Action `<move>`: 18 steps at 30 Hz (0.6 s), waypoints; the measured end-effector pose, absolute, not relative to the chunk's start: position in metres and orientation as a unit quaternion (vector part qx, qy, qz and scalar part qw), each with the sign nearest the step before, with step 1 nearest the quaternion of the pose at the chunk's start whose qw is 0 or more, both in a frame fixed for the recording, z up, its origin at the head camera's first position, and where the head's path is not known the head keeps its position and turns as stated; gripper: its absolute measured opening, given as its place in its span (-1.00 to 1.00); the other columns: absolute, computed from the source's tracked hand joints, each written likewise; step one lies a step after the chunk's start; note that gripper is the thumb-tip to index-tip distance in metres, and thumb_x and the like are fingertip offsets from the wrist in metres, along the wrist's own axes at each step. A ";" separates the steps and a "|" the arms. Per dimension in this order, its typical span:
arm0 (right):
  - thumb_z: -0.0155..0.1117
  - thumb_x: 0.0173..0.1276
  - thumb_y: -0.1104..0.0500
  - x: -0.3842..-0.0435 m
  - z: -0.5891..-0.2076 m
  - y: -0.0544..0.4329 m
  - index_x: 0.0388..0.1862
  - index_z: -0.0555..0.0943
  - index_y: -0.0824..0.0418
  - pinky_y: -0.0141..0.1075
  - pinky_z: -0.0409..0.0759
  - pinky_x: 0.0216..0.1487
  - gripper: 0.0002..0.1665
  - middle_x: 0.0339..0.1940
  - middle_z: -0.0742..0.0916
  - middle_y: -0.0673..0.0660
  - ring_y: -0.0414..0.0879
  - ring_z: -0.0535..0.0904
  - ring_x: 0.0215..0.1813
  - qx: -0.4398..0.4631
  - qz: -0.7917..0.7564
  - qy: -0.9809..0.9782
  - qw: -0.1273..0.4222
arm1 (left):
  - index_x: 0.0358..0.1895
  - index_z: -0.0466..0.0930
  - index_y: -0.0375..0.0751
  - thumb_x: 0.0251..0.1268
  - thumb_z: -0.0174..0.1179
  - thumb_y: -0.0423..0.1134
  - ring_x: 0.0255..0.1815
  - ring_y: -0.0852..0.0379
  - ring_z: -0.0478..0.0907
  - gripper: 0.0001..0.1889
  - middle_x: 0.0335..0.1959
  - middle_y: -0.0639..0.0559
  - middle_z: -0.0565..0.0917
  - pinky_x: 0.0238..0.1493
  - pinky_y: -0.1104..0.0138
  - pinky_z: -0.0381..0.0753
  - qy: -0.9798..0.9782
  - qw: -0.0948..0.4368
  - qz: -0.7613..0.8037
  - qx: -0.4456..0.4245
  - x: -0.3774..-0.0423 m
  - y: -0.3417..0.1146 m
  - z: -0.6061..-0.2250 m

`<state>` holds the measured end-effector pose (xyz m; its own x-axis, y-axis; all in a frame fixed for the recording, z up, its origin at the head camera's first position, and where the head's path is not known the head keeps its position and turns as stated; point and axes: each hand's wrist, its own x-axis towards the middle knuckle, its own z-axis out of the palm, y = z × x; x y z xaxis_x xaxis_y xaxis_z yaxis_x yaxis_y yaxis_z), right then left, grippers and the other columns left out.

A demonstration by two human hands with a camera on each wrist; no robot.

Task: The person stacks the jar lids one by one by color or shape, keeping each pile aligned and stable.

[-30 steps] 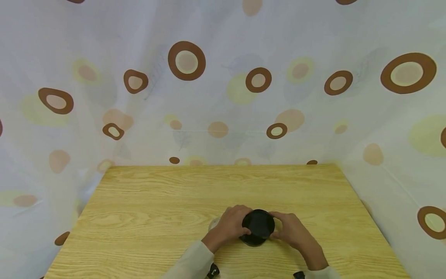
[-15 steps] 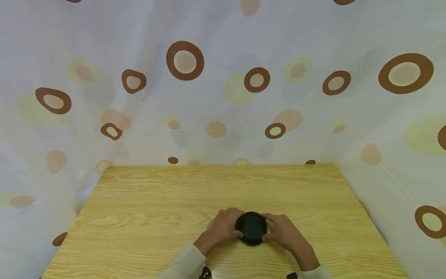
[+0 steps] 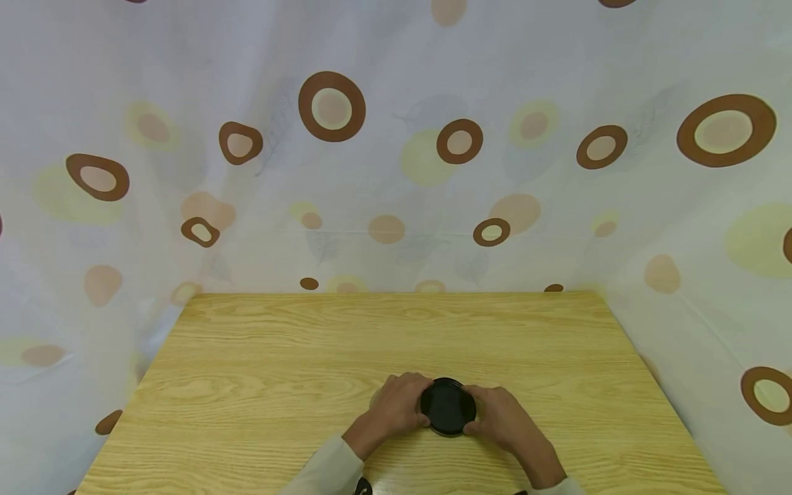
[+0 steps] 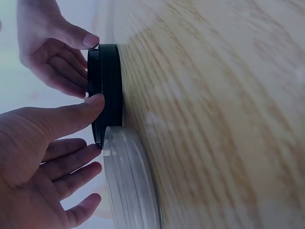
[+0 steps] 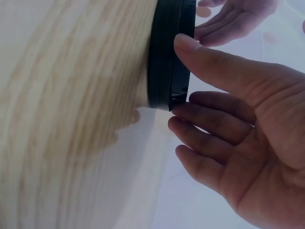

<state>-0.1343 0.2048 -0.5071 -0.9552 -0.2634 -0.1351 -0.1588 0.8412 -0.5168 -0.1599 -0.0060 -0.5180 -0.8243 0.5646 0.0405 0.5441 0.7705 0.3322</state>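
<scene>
A shallow round black container (image 4: 112,81) stands on the wooden table in front of the person, capped by a flat black lid (image 3: 448,407). The left wrist view shows a thin seam between the two, with the lid sitting over the base. From the left, the left hand (image 3: 396,404) holds the lid's edge with thumb and fingertips. Opposite it, the right hand (image 3: 500,416) grips the rim between thumb and fingers, its thumb (image 5: 188,44) lying on the side of the lid. Close beside the black container is a clear round plastic dish (image 4: 129,183), mostly hidden behind the left hand in the head view.
The wood-grain table (image 3: 278,357) extends back and to both sides of the hands. White cloth (image 3: 383,172) patterned with brown rings hangs behind it and along the left and right sides.
The lid, earlier raised and offset over the base, has come down and lines up with it. Both hands have moved slightly left and lower with it.
</scene>
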 end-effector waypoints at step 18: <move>0.53 -0.02 0.17 -0.135 -0.492 0.214 0.17 0.53 0.32 0.05 0.58 0.06 -0.28 0.07 0.67 0.30 0.21 0.60 0.09 -0.103 -0.259 0.958 0.074 | 0.09 0.58 -0.09 0.04 0.40 -0.03 0.11 0.07 0.55 -0.49 0.06 0.05 0.65 0.02 0.14 0.52 0.944 -0.011 0.183 0.275 -0.160 -0.024 -0.514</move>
